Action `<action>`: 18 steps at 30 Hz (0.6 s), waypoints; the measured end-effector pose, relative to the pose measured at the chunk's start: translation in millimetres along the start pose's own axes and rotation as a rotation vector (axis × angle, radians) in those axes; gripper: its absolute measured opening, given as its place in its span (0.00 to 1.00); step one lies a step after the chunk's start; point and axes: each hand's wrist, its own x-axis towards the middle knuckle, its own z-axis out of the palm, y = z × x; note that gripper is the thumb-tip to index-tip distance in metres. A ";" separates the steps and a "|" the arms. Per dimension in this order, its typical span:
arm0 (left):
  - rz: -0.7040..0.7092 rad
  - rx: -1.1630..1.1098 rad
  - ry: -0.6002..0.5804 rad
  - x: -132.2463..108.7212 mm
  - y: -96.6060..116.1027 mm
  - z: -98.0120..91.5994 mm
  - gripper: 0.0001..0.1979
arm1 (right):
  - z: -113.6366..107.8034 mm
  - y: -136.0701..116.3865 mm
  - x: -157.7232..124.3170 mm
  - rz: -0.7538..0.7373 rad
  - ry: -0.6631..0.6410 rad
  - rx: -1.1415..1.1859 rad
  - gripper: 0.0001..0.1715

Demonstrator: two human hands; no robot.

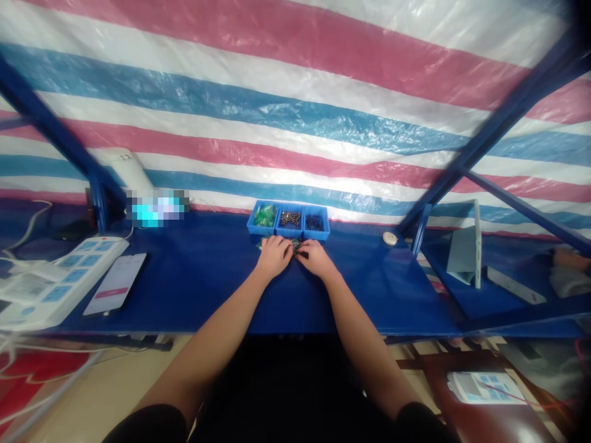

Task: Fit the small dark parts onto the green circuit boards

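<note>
My left hand and my right hand meet over the blue table, just in front of three small blue bins. The fingers of both hands are closed in a pinch. A small dark piece shows at my right fingertips, too small to name. Some greenish material peeks out beside my left fingers, mostly covered by them. The left bin holds green pieces, the middle one small brassy metal parts, and the right one dark small parts.
A white power strip and a phone lie at the left. To the right are a round whitish object, a blue metal post and a propped tablet. Striped sheeting hangs behind the table.
</note>
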 end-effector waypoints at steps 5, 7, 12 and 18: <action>0.036 -0.039 -0.027 -1.7 3.1 -1.0 0.11 | 0.9 0.3 0.3 0.011 0.011 -0.007 0.06; 0.044 -0.044 -0.045 -2.1 3.0 -0.7 0.11 | 1.7 0.1 0.3 0.009 0.008 -0.010 0.07; 0.042 -0.048 -0.067 -3.0 1.3 1.3 0.11 | 2.0 0.2 -0.8 0.005 -0.002 -0.066 0.06; 0.054 -0.033 -0.079 -3.6 0.4 3.3 0.09 | 6.0 -0.9 -0.4 0.024 0.003 -0.108 0.06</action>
